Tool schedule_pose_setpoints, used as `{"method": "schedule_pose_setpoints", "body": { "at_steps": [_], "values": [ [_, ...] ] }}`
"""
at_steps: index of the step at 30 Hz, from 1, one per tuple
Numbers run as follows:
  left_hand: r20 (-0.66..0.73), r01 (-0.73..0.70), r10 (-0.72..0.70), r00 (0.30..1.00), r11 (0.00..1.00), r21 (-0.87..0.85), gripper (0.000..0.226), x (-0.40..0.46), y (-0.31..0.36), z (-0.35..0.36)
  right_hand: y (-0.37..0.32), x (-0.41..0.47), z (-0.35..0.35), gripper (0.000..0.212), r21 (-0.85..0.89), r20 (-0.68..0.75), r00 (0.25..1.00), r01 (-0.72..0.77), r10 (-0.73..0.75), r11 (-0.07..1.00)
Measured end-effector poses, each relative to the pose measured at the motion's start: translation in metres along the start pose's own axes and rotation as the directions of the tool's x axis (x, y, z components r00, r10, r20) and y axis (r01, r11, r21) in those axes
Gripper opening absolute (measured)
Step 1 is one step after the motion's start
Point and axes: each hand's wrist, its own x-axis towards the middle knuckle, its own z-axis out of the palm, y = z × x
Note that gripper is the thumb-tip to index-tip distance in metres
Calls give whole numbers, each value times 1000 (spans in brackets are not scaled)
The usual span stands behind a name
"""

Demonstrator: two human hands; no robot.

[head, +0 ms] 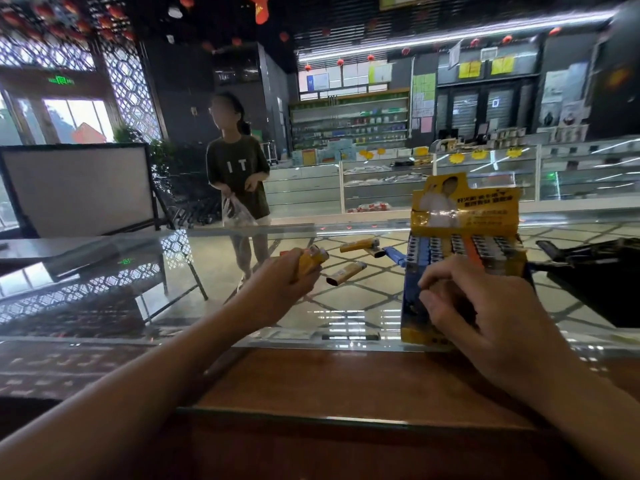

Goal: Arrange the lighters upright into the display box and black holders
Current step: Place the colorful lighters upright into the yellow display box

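Nearest the camera, the right hand [485, 306] rests against the front of the display box [460, 271], fingers [440, 277] curled loosely together; whether they pinch anything I cannot tell, but the hand seems to steady the box for loading. Left of the box, the left hand [287, 275] grips yellow lighters [311, 258], probably gathered to slot in upright. More loose lighters [346, 273] lie flat on the glass tabletop [346, 306] between that hand and the box, whose rows look nearly full. Right of the box sits a black holder [595, 271].
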Motion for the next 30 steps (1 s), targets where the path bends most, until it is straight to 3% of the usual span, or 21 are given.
{"method": "schedule_pose_setpoints", "body": {
  "at_steps": [3,6,9,12,19,23,27,30],
  "values": [
    [-48,-3,-16,999,925,-381,17,-5,41,-3,2,5,0,10,93,-23,999,-21,23,995],
    [-51,-11,-32,998,739,-673,30,-10,92,-3,1,17,-14,5,200,-118,988,-76,101,977],
    [-43,-38,3,999,537,-842,33,0,133,0,3,36,-36,15,316,-166,968,-129,188,940],
    [-52,-58,24,998,445,-894,32,17,158,6,13,53,-56,21,314,-147,974,-120,173,942],
    [-94,-110,57,994,465,-878,30,36,170,27,47,62,-62,16,451,-3,992,-111,126,886],
    [-147,-191,124,981,562,-805,45,42,164,26,55,59,-54,17,543,-90,993,-13,73,840],
    [-245,-310,190,951,603,-735,17,40,164,25,54,56,-46,13,514,-185,982,56,47,856],
    [-268,-357,236,934,610,-708,15,38,164,24,55,53,-42,12,462,-209,976,50,54,885]
  ]
}}
